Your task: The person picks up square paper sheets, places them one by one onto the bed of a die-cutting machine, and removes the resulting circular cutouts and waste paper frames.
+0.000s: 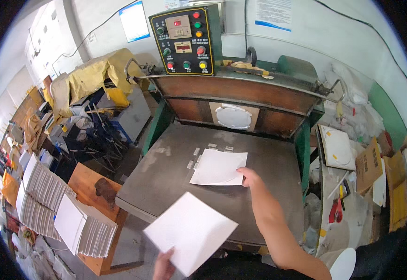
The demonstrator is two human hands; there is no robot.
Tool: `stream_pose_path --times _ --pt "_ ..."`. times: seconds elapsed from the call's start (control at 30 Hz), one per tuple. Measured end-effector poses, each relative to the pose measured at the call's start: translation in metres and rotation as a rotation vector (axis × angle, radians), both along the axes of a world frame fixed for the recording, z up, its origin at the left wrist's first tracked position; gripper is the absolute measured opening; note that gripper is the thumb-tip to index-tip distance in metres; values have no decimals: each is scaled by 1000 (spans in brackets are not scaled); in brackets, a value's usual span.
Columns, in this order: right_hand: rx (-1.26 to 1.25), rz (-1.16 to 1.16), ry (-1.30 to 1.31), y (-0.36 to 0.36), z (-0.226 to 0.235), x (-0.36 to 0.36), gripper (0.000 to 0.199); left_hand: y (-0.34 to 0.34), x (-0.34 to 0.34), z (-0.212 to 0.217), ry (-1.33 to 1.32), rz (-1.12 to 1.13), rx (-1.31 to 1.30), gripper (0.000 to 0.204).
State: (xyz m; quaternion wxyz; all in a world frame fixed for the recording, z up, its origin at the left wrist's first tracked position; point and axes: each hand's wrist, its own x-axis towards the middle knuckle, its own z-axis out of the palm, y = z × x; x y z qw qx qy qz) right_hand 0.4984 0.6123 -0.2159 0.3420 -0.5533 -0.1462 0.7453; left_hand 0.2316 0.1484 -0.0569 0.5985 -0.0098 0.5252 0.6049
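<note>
My left hand (164, 265), at the bottom, is closed on the lower left edge of a blank white square card (192, 228). That card is held tilted over the front edge of a press's grey metal bed (161, 182). My right hand (247, 177) reaches across the bed and pinches the right edge of another white card (218, 165), which bears a faint circular line. Small pale stop blocks (196, 151) stand along that card's far and left sides. Behind, a round white form on a board (234, 116) is fixed to the press's upright brown plate (185, 88).
A control box (185, 42) with coloured buttons tops the press. Stacks of white cards (89, 228) stand on a wooden table (84, 179) at left. On the right-hand bench (324, 200) lie red-handled scissors (336, 211), a board with a round card (338, 147) and cardboard (370, 168).
</note>
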Motion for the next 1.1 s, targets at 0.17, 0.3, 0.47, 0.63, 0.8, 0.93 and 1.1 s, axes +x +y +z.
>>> stream_pose_path --times 0.17,0.3,0.47,0.63,0.8,0.93,1.1 --pt "340 -20 192 -39 85 54 34 95 50 -52 -241 -278 128 41" --pt "449 -185 59 -112 144 124 40 205 94 -81 -218 -270 229 45" --pt "441 -340 -59 -221 150 231 42 326 128 -119 -79 -204 127 42" --pt "403 -544 -132 -334 120 273 44 330 106 -146 -30 -84 41 40" --pt "444 -597 -480 -394 138 249 42 310 141 -115 1259 -358 169 44" --pt "541 -744 -253 -381 184 206 46 371 195 -113 1927 -803 160 61" --pt "551 -906 -239 -400 221 185 42 417 214 -134 2027 -1057 99 61"
